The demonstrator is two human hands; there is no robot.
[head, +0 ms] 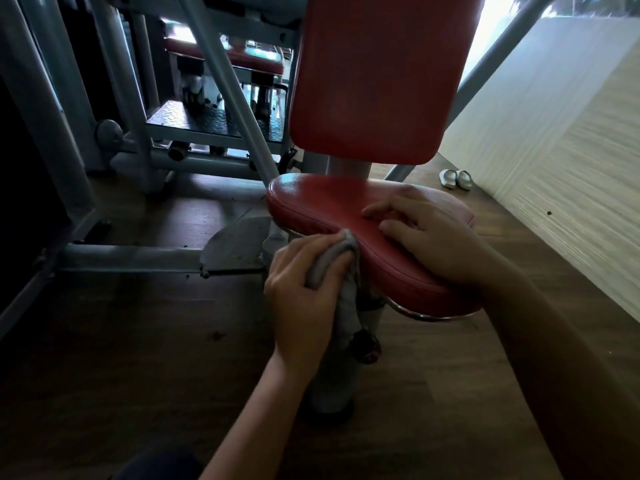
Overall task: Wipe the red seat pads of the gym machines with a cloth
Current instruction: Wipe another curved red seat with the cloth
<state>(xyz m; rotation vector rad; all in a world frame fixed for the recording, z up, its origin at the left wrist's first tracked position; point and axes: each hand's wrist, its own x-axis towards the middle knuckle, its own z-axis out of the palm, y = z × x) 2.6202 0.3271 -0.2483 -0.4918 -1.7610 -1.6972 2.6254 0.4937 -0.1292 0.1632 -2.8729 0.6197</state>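
Note:
A red seat pad (322, 206) sits on a grey post in the middle of the view, with a red back pad (374, 77) upright behind it. My left hand (304, 292) grips a grey cloth (332, 261) and holds it against the near left edge of the seat pad; the cloth's tail hangs down beside the post. My right hand (429, 237) lies on top of the seat pad with its fingers spread flat on the red surface.
Grey steel frame tubes (228, 88) of the machine cross at left and behind, with a flat foot plate (239, 244) on the dark wooden floor. Another red-padded machine (256, 60) stands further back. A pale wall (554, 140) runs along the right, with white slippers (455, 179) at its base.

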